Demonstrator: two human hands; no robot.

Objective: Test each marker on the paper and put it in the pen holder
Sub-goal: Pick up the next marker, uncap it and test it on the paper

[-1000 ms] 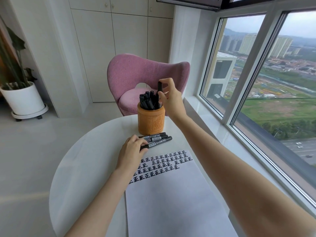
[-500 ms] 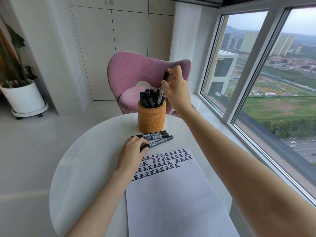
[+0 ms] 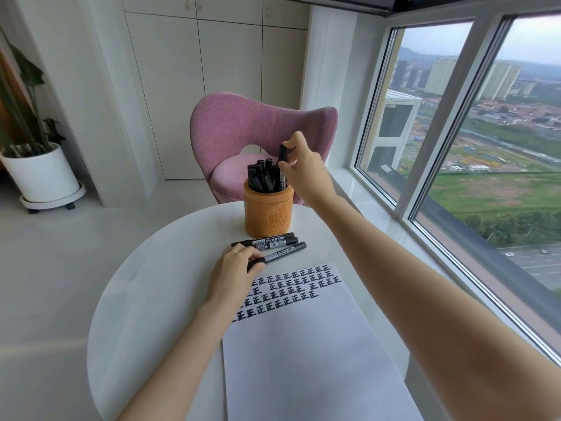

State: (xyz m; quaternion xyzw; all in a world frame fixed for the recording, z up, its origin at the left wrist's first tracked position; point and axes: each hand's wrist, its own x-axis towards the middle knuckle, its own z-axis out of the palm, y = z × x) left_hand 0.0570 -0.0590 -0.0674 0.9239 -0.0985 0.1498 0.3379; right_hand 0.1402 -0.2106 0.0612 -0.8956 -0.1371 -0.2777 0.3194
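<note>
The round table [image 3: 145, 293] carries everything: the paper [image 3: 303, 354] nearest the person, the holder [image 3: 267, 214] at the far edge, and loose markers between them. The step in hand, as I judge it, is dropping a tested marker into the holder. The right hand [image 3: 306, 174] pinches the upright marker [image 3: 283, 161] near its top, thumb and fingertips closed on it. Its lower end is inside the holder's rim on the right side.

To do this well, hold it vertical and steer it into the gap by the right wall rather than onto the crowded caps. Lower it until it bottoms — then let go, so it neither bounces nor tips the holder. The holder is packed, so a slight wiggle may be needed.

The left hand [image 3: 233, 268] rests on the table, fingers curled round the left end of the near marker [image 3: 283, 252] — ready, I'd guess, for the next test. Lifting it straight up would avoid rolling its two neighbours.

Counts:
- One table.
- One pink chair [image 3: 258, 126] behind it.
- One plant pot [image 3: 39, 174] at far left.
- One sheet of paper, with four rows of test marks.
- One holder.
- Two hands.
- Three markers lying on the table, side by side just before the holder.
- One marker in the right hand.
- About seven caps showing in the holder, though they overlap and I cannot give a sure number.
</note>
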